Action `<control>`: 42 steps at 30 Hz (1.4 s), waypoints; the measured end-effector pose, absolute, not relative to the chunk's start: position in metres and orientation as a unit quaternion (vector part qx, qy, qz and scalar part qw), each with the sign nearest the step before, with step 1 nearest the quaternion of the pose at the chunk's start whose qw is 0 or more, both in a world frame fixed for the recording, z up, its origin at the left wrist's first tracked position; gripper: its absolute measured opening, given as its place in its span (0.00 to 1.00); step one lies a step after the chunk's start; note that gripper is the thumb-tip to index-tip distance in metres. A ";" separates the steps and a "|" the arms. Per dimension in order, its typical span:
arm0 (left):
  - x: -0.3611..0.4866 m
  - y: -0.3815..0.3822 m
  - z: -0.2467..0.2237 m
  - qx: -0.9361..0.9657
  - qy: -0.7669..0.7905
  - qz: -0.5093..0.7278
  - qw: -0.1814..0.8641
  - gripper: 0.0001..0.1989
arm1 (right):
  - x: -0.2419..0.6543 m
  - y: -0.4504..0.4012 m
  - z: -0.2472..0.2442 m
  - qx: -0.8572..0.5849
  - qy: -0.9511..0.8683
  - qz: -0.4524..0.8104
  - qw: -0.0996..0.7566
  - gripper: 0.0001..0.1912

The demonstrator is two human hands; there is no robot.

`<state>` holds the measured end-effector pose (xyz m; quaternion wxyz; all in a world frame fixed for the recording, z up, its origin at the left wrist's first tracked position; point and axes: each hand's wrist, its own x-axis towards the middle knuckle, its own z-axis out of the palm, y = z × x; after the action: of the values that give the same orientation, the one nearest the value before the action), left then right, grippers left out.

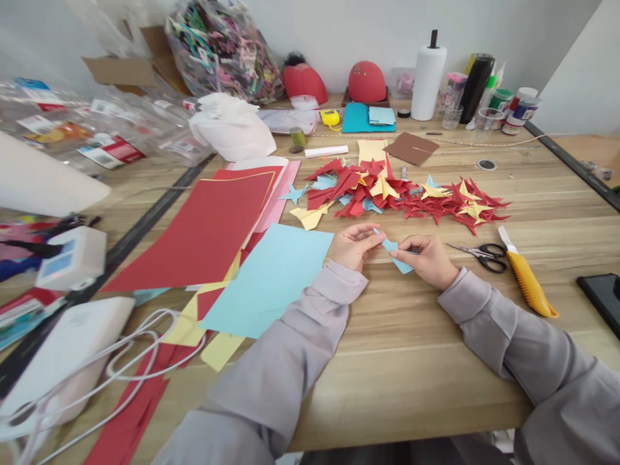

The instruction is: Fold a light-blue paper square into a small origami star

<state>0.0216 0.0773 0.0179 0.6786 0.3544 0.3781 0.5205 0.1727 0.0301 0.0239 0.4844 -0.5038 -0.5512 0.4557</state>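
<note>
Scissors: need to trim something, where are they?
In the head view, the black-handled scissors lie right of the right hand, beside the yellow utility knife.

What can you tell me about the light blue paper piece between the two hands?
The light blue paper piece is small, thin and matte, with pointed, angular ends, and seems folded. The left hand pinches its upper end, and the right hand grips its other side, over the wooden table.
</note>
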 end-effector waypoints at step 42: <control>0.017 0.080 0.020 0.323 0.323 0.513 0.727 0.18 | 0.173 0.031 0.024 -0.502 -0.549 0.466 0.480 0.19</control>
<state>0.0170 0.0799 0.0197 0.7266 0.3232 0.3235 0.5127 0.1729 0.0309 0.0238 0.4803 -0.5016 -0.5485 0.4657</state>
